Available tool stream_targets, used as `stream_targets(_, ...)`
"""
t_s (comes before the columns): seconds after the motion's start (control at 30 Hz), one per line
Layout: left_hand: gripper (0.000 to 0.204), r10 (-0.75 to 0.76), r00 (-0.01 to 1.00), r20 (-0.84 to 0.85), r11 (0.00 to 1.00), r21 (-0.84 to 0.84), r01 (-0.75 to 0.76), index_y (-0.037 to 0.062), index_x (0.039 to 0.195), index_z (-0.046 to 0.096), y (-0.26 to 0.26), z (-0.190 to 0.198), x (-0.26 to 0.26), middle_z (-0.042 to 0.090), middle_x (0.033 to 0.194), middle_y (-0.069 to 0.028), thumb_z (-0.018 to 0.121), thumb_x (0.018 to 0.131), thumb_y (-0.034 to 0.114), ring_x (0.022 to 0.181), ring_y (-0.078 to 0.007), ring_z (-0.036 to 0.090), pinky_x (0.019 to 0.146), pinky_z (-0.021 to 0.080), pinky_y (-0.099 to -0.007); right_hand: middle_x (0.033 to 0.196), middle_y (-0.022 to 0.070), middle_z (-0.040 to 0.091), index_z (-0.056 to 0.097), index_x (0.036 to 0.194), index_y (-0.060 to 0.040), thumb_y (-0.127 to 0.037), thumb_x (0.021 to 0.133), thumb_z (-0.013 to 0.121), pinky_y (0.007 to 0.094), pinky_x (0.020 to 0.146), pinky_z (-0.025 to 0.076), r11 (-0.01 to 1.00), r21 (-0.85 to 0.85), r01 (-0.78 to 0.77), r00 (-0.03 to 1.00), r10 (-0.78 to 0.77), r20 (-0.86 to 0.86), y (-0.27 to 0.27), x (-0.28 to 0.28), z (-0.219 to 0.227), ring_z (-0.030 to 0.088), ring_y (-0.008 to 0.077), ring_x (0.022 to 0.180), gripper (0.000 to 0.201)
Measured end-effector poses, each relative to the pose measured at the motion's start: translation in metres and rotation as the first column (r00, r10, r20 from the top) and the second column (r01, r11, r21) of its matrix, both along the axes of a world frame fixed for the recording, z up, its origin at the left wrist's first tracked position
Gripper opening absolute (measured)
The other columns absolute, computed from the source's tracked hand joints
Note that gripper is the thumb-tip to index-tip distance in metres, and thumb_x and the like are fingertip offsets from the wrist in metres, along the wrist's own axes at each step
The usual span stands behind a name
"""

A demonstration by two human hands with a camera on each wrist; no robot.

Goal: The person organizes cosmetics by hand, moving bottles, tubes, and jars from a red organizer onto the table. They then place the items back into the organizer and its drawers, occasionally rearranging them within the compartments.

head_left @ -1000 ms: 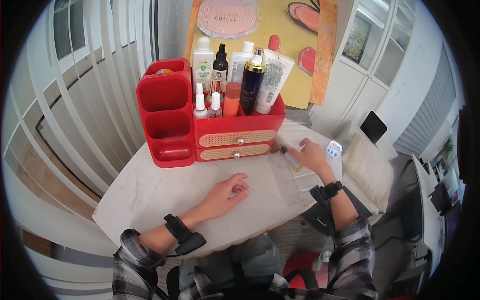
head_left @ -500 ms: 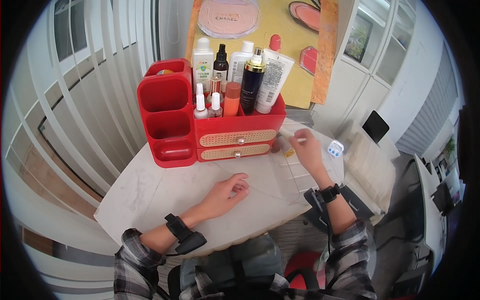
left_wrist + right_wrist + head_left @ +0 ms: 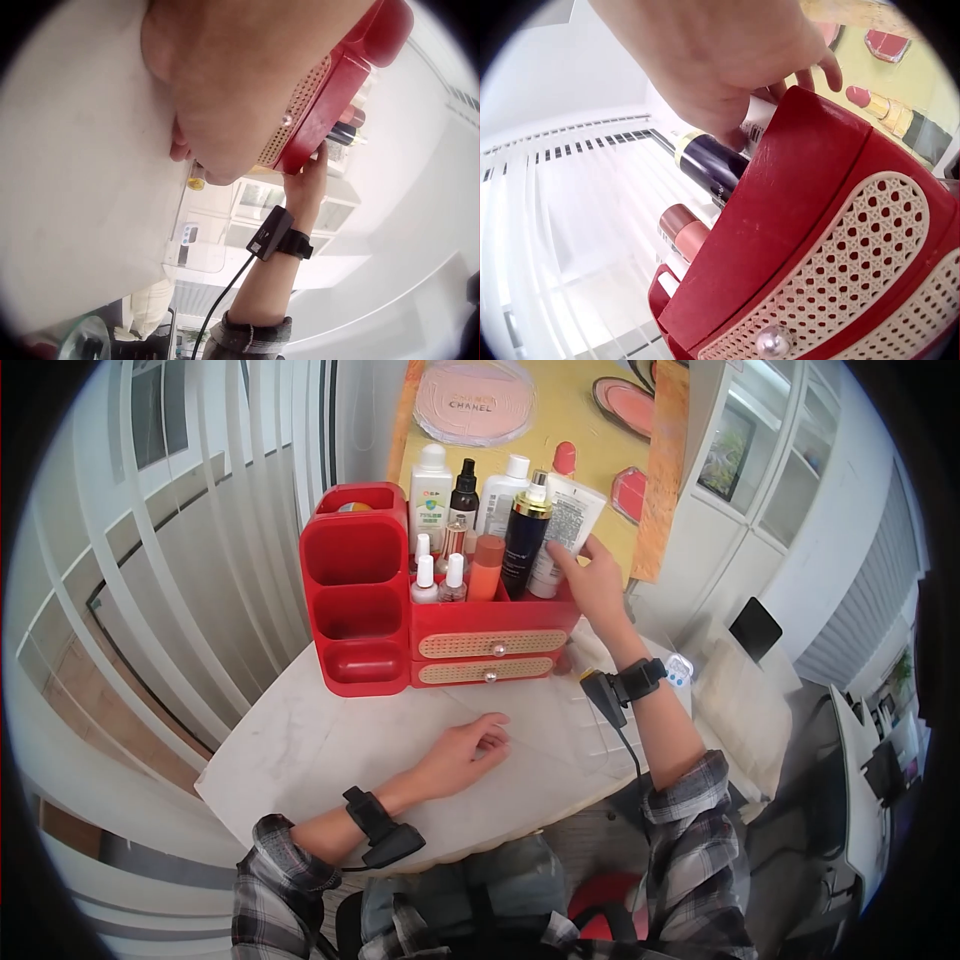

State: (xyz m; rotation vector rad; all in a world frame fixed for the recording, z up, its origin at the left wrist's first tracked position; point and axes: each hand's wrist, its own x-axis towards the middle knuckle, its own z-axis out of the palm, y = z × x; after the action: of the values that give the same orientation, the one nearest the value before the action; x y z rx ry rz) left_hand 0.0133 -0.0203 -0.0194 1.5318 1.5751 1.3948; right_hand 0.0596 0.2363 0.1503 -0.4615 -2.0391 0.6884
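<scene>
At the right end of the red organizer (image 3: pixel 490 622), my right hand (image 3: pixel 600 592) is around a white squeeze tube (image 3: pixel 568 520) that stands cap-down. The thumb lies on the tube's near face and the fingers reach behind it. In the right wrist view, the hand (image 3: pixel 735 67) hides most of the tube (image 3: pixel 757 124). A dark blue bottle (image 3: pixel 524 538) with a gold collar stands just left of it. My left hand (image 3: pixel 462 758) rests on the white table (image 3: pixel 330 745), fingers loosely curled, holding nothing.
Left in the organizer stand an orange bottle (image 3: pixel 487 568), several white-capped nail polish bottles (image 3: pixel 425 582), a black spray bottle (image 3: pixel 464 490) and white bottles. A clear acrylic box (image 3: pixel 206 251) sits at the table's right, near a small white timer (image 3: pixel 679 669).
My right hand has risen from the small items at the table's right side to the white tube in the organizer. The left hand has stayed resting on the table. The head view has shifted slightly.
</scene>
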Motion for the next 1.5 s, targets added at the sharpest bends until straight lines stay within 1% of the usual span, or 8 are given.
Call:
stream_targets(0.4, 0.041, 0.011, 0.999, -0.033, 1.0, 0.009, -0.011, 0.001, 0.137, 0.052, 0.0, 0.001, 0.0, 0.072, 0.113, -0.014, 0.066, 0.1, 0.015, 0.102, -0.023, 0.071, 0.092, 0.056, -0.0346, 0.096, 0.0053, 0.07, 0.068, 0.115, 0.0028, -0.029, 0.101, 0.066, 0.0311, 0.07, 0.05, 0.978, -0.197, -0.064, 0.857, -0.047, -0.514, 0.021, 0.025, 0.015, 0.063, 0.0111, 0.085, 0.035)
stream_targets(0.5, 0.041, 0.007, 0.999, -0.033, 1.0, 0.029, -0.006, 0.0009, 0.137, 0.053, 0.002, -0.003, 0.0, 0.072, 0.113, -0.0139, 0.066, 0.1, 0.013, 0.102, -0.0228, 0.071, 0.092, 0.057, -0.0345, 0.086, 0.0051, 0.067, 0.068, 0.108, 0.0041, -0.034, 0.1, 0.066, 0.0331, 0.068, 0.051, 0.984, -0.143, 0.104, 0.849, -0.163, -0.504, 0.052, 0.052, -0.005, 0.062, 0.0116, 0.078, 0.039)
stream_targets(0.57, 0.041, 0.004, 0.999, -0.035, 0.998, 0.057, -0.003, 0.001, 0.136, 0.053, 0.003, -0.006, 0.0, 0.072, 0.112, -0.0137, 0.066, 0.099, 0.013, 0.101, -0.0226, 0.071, 0.092, 0.057, -0.0344, 0.082, 0.014, 0.069, 0.066, 0.103, 0.0065, -0.041, 0.097, 0.068, 0.0415, 0.069, 0.054, 0.927, -0.079, 0.366, 0.928, -0.37, -0.047, 0.062, 0.077, -0.029, 0.067, 0.024, 0.072, 0.048)
stream_targets(0.7, 0.041, 0.015, 0.999, -0.034, 0.999, 0.034, -0.014, 0.0012, 0.136, 0.053, 0.001, -0.001, 0.0, 0.071, 0.112, -0.0136, 0.067, 0.098, 0.01, 0.101, -0.0218, 0.071, 0.092, 0.056, -0.0343, 0.096, 0.036, 0.069, 0.068, 0.102, 0.0123, -0.043, 0.092, 0.067, 0.0553, 0.085, 0.053, 0.839, 0.232, 0.493, 0.76, -0.545, 0.355, 0.093, 0.11, -0.102, 0.066, 0.0543, 0.093, 0.057)
stream_targets(1.0, 0.041, 0.015, 1.0, -0.024, 0.999, 0.032, -0.014, 0.0017, 0.136, 0.053, 0.001, 0.0, 0.001, 0.071, 0.112, -0.0123, 0.066, 0.098, 0.007, 0.1, -0.0205, 0.07, 0.092, 0.056, -0.0338, 0.101, 0.0352, 0.07, 0.071, 0.1, 0.0126, -0.057, 0.093, 0.058, 0.051, 0.092, 0.053, 0.883, -0.194, 0.428, 0.802, -0.272, 0.531, 0.129, 0.13, -0.139, 0.069, 0.0491, 0.102, 0.072)
stream_targets(1.23, 0.04, 0.005, 1.0, -0.03, 0.998, 0.057, -0.004, 0.0007, 0.135, 0.054, 0.003, -0.005, 0.0, 0.071, 0.111, -0.012, 0.066, 0.097, 0.006, 0.1, -0.0203, 0.07, 0.092, 0.056, -0.0332, 0.103, 0.0354, 0.07, 0.07, 0.104, 0.0119, -0.06, 0.093, 0.059, 0.0501, 0.094, 0.052, 0.857, 0.065, 0.511, 0.618, -0.419, 0.666, 0.12, 0.12, -0.132, 0.069, 0.0464, 0.103, 0.073)
stream_targets(1.37, 0.039, 0.005, 1.0, -0.03, 0.999, 0.04, -0.004, 0.0004, 0.135, 0.054, 0.001, -0.001, 0.0, 0.071, 0.111, -0.0124, 0.066, 0.097, 0.006, 0.1, -0.0204, 0.07, 0.092, 0.056, -0.0332, 0.107, 0.0287, 0.07, 0.064, 0.114, 0.0097, -0.041, 0.096, 0.066, 0.0486, 0.092, 0.053, 0.839, 0.226, 0.495, 0.782, -0.544, 0.305, 0.099, 0.105, -0.113, 0.069, 0.0426, 0.102, 0.054)
stream_targets(1.5, 0.039, -0.003, 0.999, -0.036, 0.999, 0.053, 0.005, -0.0001, 0.133, 0.053, 0.003, -0.006, 0.001, 0.071, 0.111, -0.0142, 0.066, 0.098, 0.009, 0.101, -0.0233, 0.071, 0.09, 0.057, -0.0349, 0.106, 0.0205, 0.071, 0.061, 0.119, 0.0048, -0.021, 0.096, 0.07, 0.0419, 0.086, 0.054, 0.946, 0.192, 0.26, 0.965, -0.247, -0.092, 0.015, 0.07, -0.042, 0.07, 0.0363, 0.097, 0.036)
